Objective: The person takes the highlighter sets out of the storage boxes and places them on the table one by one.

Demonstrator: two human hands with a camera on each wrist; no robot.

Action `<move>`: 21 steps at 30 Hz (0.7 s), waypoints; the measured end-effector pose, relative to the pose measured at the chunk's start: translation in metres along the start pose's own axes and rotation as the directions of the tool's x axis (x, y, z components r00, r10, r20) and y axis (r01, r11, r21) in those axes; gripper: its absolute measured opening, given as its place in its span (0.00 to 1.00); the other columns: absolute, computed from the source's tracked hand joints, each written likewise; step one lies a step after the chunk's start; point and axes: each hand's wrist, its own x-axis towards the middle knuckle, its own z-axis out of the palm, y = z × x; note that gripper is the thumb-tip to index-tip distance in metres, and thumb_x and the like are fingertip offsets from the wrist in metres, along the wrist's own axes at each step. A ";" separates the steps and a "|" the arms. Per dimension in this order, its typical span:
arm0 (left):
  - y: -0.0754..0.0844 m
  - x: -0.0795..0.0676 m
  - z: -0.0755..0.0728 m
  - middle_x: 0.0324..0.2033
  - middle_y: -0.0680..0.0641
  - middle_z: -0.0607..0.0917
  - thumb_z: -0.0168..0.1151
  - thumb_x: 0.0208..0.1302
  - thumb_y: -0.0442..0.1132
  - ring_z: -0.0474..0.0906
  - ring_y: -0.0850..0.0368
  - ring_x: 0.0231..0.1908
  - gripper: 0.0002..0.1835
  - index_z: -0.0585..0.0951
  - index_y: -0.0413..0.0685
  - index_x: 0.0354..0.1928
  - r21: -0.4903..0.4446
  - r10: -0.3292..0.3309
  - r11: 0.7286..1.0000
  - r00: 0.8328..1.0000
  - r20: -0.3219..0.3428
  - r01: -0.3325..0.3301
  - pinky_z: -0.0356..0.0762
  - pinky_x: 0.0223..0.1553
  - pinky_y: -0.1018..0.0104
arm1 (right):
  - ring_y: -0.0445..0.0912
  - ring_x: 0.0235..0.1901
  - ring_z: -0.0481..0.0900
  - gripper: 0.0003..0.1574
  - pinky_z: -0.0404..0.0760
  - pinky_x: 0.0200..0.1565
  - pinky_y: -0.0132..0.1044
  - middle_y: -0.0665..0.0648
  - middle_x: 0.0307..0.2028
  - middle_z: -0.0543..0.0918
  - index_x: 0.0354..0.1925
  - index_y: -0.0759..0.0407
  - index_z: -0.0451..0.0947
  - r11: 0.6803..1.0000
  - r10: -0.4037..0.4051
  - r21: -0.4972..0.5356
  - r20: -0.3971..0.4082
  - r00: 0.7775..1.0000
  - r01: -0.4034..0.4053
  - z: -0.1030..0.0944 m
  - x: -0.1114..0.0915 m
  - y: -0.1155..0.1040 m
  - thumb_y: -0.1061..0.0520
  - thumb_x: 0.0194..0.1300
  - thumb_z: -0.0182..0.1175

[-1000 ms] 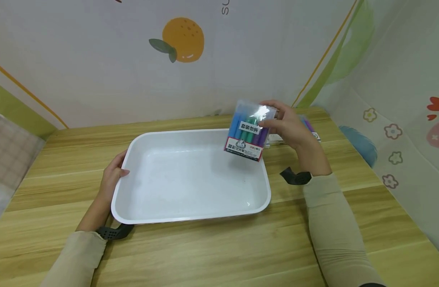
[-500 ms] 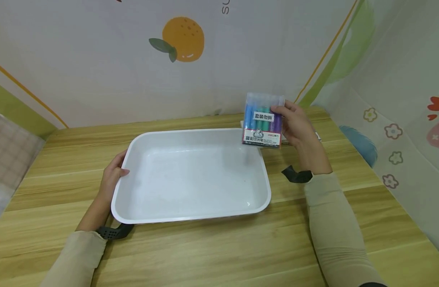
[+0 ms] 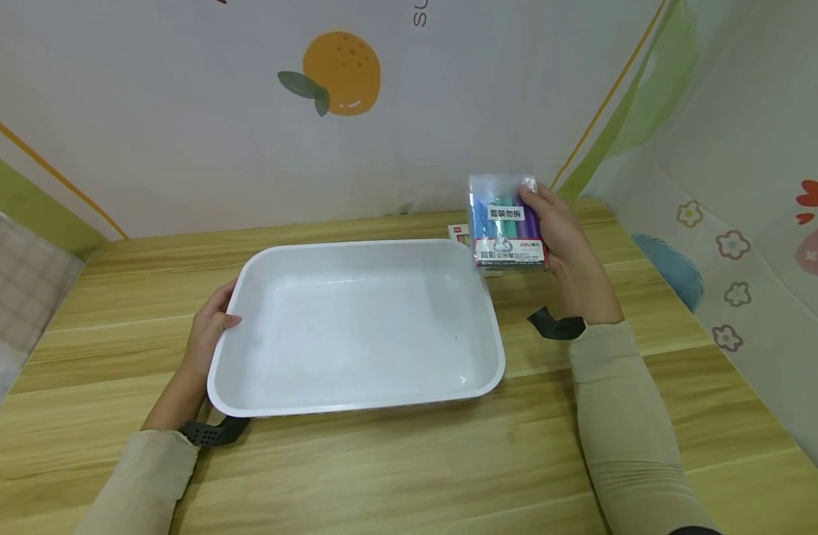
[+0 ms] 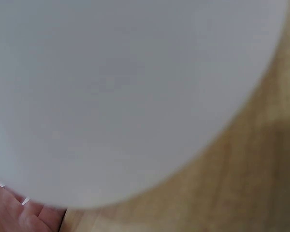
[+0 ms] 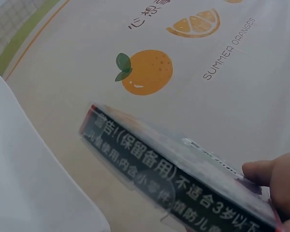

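Observation:
A shallow white plastic tray stands on the wooden table. My left hand holds its left side, thumb over the rim; the fingers beneath are mostly hidden. In the left wrist view the tray's blurred wall covers most of the picture. Above the tray's far right corner, my right hand pinches a clear pack of highlighters by its right edge, thumb in front. Blue, green and purple pens show through it. From the right wrist, the pack's dark printed base faces the camera.
Behind the held pack, a second flat pack lies on the table, mostly hidden. A white wall cloth with a printed orange closes off the back. The wooden table extends in front of the tray.
My right hand has carried the highlighter pack rightward and slightly back, from over the tray to its far right corner, turning it straighter. My left hand and the tray have stayed put.

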 end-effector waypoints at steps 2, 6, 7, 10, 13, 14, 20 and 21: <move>0.000 0.000 0.000 0.54 0.68 0.76 0.41 0.61 0.27 0.77 0.71 0.49 0.34 0.64 0.38 0.73 -0.003 -0.001 1.000 1.000 0.005 0.001 0.80 0.42 0.80 | 0.39 0.30 0.86 0.43 0.85 0.34 0.29 0.49 0.34 0.84 0.80 0.53 0.48 1.000 0.018 0.005 -0.011 1.000 -0.018 -0.001 0.000 0.000 0.44 0.76 0.52; 0.000 0.000 -0.001 0.55 0.66 0.76 0.40 0.62 0.27 0.77 0.69 0.50 0.33 0.66 0.43 0.72 -0.012 -0.002 1.000 1.000 0.013 0.003 0.80 0.42 0.80 | 0.41 0.29 0.87 0.29 0.86 0.32 0.31 0.50 0.32 0.84 0.66 0.59 0.60 0.995 0.077 0.071 -0.014 0.997 -0.076 -0.002 0.000 -0.002 0.46 0.76 0.52; 0.000 0.000 -0.001 0.55 0.65 0.76 0.40 0.63 0.27 0.77 0.68 0.50 0.33 0.66 0.43 0.72 -0.014 -0.001 1.000 1.000 0.015 0.001 0.80 0.42 0.79 | 0.42 0.29 0.87 0.25 0.86 0.32 0.32 0.51 0.33 0.85 0.62 0.60 0.62 0.991 0.097 0.098 -0.004 0.995 -0.096 -0.003 0.000 -0.002 0.48 0.76 0.52; 0.000 0.000 -0.001 0.55 0.66 0.77 0.40 0.62 0.27 0.77 0.69 0.50 0.33 0.66 0.42 0.72 -0.006 0.000 1.000 1.000 0.013 0.000 0.80 0.42 0.79 | 0.46 0.30 0.89 0.15 0.88 0.32 0.35 0.54 0.33 0.87 0.52 0.59 0.63 0.976 0.144 0.156 0.042 0.989 -0.149 -0.004 -0.002 -0.004 0.52 0.75 0.49; 0.000 0.000 0.000 0.55 0.66 0.76 0.40 0.62 0.28 0.77 0.69 0.49 0.34 0.64 0.39 0.73 0.011 -0.006 1.000 1.000 0.011 0.006 0.80 0.42 0.80 | 0.46 0.32 0.89 0.16 0.88 0.33 0.36 0.55 0.36 0.86 0.54 0.61 0.62 0.969 0.166 0.170 0.088 0.982 -0.179 -0.005 -0.004 -0.004 0.56 0.72 0.45; 0.000 0.000 0.000 0.55 0.66 0.76 0.40 0.62 0.28 0.77 0.69 0.50 0.34 0.64 0.38 0.74 0.015 -0.010 1.000 1.000 0.011 0.010 0.80 0.42 0.80 | 0.46 0.32 0.89 0.16 0.88 0.34 0.36 0.55 0.37 0.85 0.54 0.61 0.61 0.968 0.167 0.173 0.101 0.981 -0.182 -0.006 -0.004 -0.005 0.57 0.71 0.44; 0.000 0.000 -0.001 0.55 0.66 0.75 0.40 0.62 0.28 0.76 0.69 0.50 0.35 0.62 0.37 0.75 0.016 -0.018 1.000 1.000 0.011 0.018 0.80 0.42 0.80 | 0.48 0.34 0.88 0.11 0.88 0.34 0.37 0.57 0.39 0.83 0.49 0.60 0.59 0.950 0.141 0.254 0.179 0.974 -0.184 -0.012 -0.006 -0.006 0.63 0.69 0.40; -0.001 0.000 -0.001 0.55 0.67 0.75 0.40 0.62 0.28 0.76 0.70 0.50 0.35 0.62 0.36 0.74 0.008 -0.017 1.000 1.000 0.009 0.017 0.80 0.43 0.80 | 0.48 0.35 0.88 0.11 0.88 0.34 0.37 0.57 0.40 0.83 0.49 0.59 0.59 0.949 0.132 0.261 0.187 0.973 -0.179 -0.013 -0.006 -0.006 0.64 0.69 0.39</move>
